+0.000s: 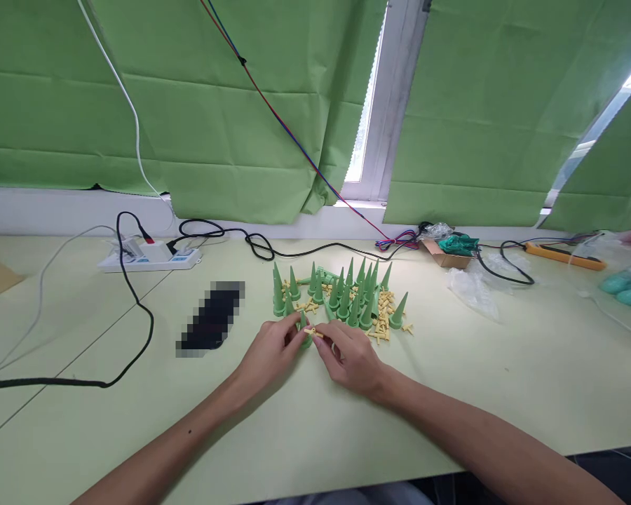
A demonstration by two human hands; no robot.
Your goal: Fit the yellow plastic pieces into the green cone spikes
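My left hand (pixel 272 345) is closed around a small green cone (pixel 303 320) that stands upright at the near edge of the group; its base is partly covered by my fingers. Between the fingertips of my right hand (pixel 353 356) is a small yellow plastic piece (pixel 313 332), right beside that cone. Just beyond my hands, several more green cones (pixel 344 301) stand close together on flat round bases. Small yellow branched pieces (pixel 383 317) lie heaped among them and to their right.
A blurred dark flat object (pixel 212 319) lies left of my hands on the table (pixel 399 449). A white power strip (pixel 150 259) with black cables sits at the back left. Behind on the right are a cardboard box (pixel 446 254), clear plastic bags (pixel 473 291) and an orange tool (pixel 565 257).
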